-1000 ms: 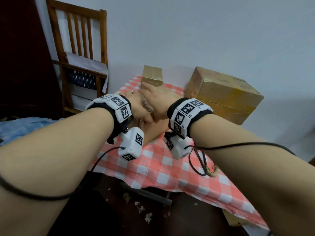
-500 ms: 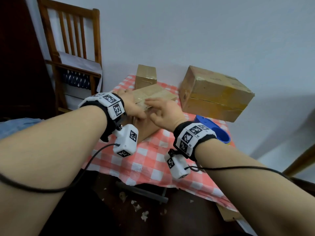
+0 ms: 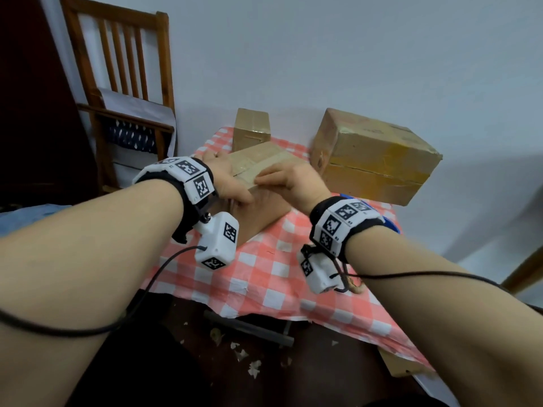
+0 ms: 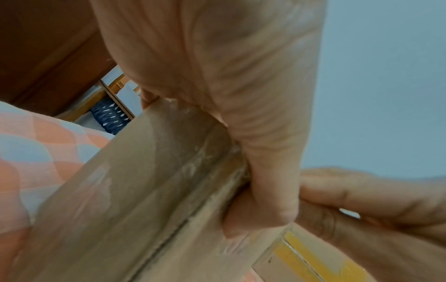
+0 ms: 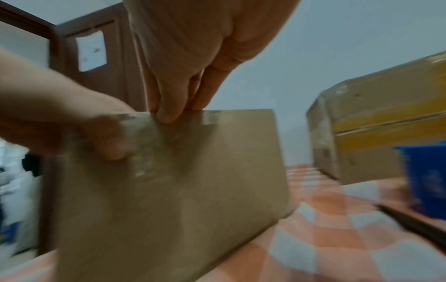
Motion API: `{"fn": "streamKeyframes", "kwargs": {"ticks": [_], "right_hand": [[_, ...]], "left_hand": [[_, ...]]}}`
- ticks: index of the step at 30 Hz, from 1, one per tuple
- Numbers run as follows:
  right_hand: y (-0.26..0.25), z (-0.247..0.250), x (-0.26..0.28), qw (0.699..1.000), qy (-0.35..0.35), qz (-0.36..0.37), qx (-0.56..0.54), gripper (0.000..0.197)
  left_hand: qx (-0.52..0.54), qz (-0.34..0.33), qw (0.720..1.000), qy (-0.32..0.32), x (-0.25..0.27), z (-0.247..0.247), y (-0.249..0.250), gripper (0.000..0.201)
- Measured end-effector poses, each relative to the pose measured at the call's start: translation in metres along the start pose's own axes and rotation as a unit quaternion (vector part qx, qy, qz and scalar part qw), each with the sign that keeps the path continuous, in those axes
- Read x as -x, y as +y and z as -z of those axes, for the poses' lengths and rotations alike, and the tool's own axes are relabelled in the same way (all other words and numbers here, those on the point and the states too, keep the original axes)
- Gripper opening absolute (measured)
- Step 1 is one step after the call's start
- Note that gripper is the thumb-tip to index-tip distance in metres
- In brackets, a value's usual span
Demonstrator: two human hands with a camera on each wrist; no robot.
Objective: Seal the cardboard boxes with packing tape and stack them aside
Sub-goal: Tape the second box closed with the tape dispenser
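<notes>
Pale wall (image 3: pixel 352 54), checked tablecloth (image 3: pixel 264 274), wooden chair (image 3: pixel 126 83), both hands on box (image 3: pixel 258 163)

You have matt brown cardboard under your hands: the box (image 3: pixel 258 168) carries a glossy strip of clear tape (image 3: pixel 266 164) along its top seam. The big box (image 3: pixel 373 160) is cardboard too, shiny with yellowed tape. The tablecloth (image 3: pixel 264 277) looks like thin, creased checked paper or plastic. The chair (image 3: pixel 117 69) is varnished wood.
</notes>
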State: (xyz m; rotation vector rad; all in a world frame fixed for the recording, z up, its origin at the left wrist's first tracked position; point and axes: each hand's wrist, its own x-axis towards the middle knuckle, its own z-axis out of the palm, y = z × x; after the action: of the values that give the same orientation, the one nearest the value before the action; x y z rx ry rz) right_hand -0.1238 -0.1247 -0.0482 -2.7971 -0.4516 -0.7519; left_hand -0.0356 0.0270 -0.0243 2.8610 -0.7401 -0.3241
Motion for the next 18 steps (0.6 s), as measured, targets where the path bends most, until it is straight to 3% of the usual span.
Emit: {"fn": "streamKeyframes", "kwargs": {"ticks": [3,7,8,12,14,15,17,18], "right_hand": [[0.014,0.009,0.001,0.998,0.006,-0.068,0.011,0.014],[-0.005,-0.009,-0.004,0.998,-0.011,-0.014,0.054,0.015],[-0.013,-0.014,-0.003,0.999,-0.001,-0.002,0.052,0.010],[-0.019,-0.021,0.003,0.996,0.074,0.019,0.038,0.021],[-0.018,-0.020,0.005,0.993,0.097,-0.067,0.005,0.021],[-0.016,-0.020,0.009,0.985,0.085,-0.150,-0.016,0.029],[-0.020,-0.020,0.014,0.950,0.043,-0.294,-0.096,0.050],[-0.026,-0.020,0.015,0.927,0.033,-0.338,-0.161,0.060]], "left_hand": [[-0.001,0.001,1.000,-0.005,-0.003,0.000,-0.001,0.115],[0.001,0.001,1.000,-0.006,-0.003,0.001,0.001,0.113],[0.003,0.002,1.000,-0.002,-0.002,0.001,0.002,0.111],[0.006,0.008,1.000,0.002,0.002,0.000,0.004,0.108],[0.015,0.009,1.000,-0.002,0.007,0.004,0.006,0.105],[0.023,-0.004,1.000,-0.017,0.008,0.008,0.008,0.090],[0.053,-0.047,0.994,-0.086,0.013,0.017,0.014,0.027],[0.071,-0.075,0.986,-0.129,0.016,0.019,0.013,0.023]]}}
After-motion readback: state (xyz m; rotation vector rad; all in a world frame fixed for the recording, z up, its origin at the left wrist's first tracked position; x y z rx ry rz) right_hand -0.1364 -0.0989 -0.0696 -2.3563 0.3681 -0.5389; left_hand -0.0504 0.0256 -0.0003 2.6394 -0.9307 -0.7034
